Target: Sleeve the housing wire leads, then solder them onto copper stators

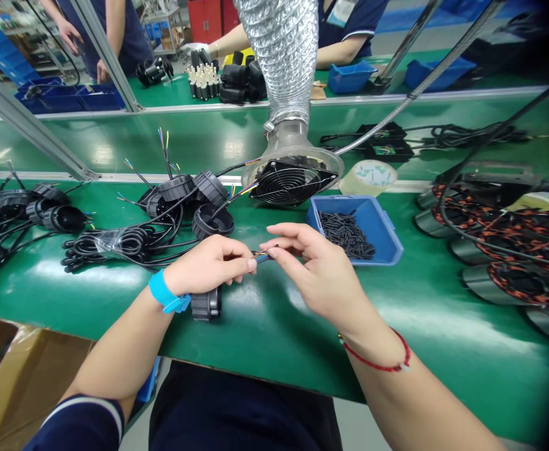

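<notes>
Thin coloured wires point(261, 255) at a cable's end run between my two hands over the green bench. My left hand point(215, 266), with a blue band at the wrist, pinches them. At their tips the thumb and index finger of my right hand point(314, 269) close together; a small dark piece seems to show there, too small to make out. Below my left hand sits a black ribbed plastic cap point(206, 305). To the right of my right hand stands a blue bin point(381, 233) holding many short black tubes point(344, 233).
Black caps with cables point(212, 222) and a coiled cable bundle point(109, 243) lie left. A fan point(286, 183) under a foil duct point(278, 50) hangs ahead, beside a tape roll point(370, 177). Metal stators point(504, 282) crowd the right. Two co-workers stand behind the divider.
</notes>
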Motion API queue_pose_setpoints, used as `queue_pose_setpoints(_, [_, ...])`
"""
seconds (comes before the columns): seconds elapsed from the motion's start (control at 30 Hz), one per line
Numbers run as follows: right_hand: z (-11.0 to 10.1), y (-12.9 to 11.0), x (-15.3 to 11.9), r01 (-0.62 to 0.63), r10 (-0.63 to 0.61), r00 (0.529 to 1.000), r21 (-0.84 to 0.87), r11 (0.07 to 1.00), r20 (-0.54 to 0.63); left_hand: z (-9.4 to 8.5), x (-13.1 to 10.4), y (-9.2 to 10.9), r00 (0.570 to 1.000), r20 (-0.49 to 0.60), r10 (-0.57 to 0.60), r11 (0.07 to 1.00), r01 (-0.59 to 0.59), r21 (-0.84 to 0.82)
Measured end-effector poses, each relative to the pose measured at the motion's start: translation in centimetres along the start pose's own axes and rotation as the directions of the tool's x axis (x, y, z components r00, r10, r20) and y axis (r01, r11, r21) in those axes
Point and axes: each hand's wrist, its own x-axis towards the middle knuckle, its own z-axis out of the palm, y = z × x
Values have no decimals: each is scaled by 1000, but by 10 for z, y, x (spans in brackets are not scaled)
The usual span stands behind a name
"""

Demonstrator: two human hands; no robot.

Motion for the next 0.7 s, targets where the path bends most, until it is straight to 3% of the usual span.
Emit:
queue_pose_setpoints(0.17, [-2, 1, 1, -42, 39, 997, 61, 997, 61, 0, 1, 1, 1000, 11, -1, 1000, 1, 29])
queue_pose_setpoints(0.4, [8, 0, -1, -97, 100, 995, 169, 981, -11, 1, 0, 0, 1000, 1, -4, 998, 4, 57])
queue_pose_setpoints(0.5, [5, 0, 0, -156, 148, 987, 213, 964, 54, 2, -1, 0, 1000, 2, -12, 997, 12, 81])
queue_pose_setpoints(0.6, [2, -1, -1, -187, 165, 973, 134, 973, 164, 3, -2, 0, 1000, 11, 1, 990, -3, 144])
queue_pose_setpoints(0.7, [4, -3, -2, -198, 181, 965, 75, 977, 188, 4, -1, 0, 1000, 5, 16, 984, -17, 178])
